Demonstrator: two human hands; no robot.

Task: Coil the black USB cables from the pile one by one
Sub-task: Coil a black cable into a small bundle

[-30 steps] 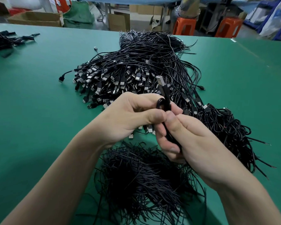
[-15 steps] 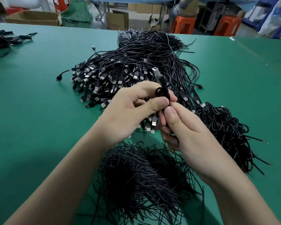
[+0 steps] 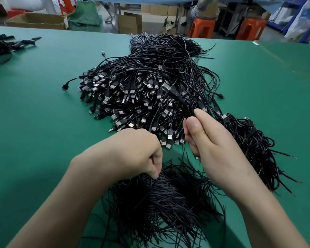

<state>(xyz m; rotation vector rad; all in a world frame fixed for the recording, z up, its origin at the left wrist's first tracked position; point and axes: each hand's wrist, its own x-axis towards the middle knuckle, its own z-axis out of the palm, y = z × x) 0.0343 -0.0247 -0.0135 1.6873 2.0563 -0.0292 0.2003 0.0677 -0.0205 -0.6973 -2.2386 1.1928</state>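
Two hands worked over one green table (image 3: 34,113). Right hand (image 3: 217,145): fingers and thumb clamped on a small looped cable (image 3: 187,109), its USB plug (image 3: 167,87) pointing up and away, held above the near edge of the pile of black USB cables (image 3: 132,90). Left hand (image 3: 138,154): fingers curled tight, thumb against forefinger, pinching strands at the top of the loose wire ends (image 3: 165,203) nearest the person. Coiled cables (image 3: 254,140) lay heaped right of the pile, touching it.
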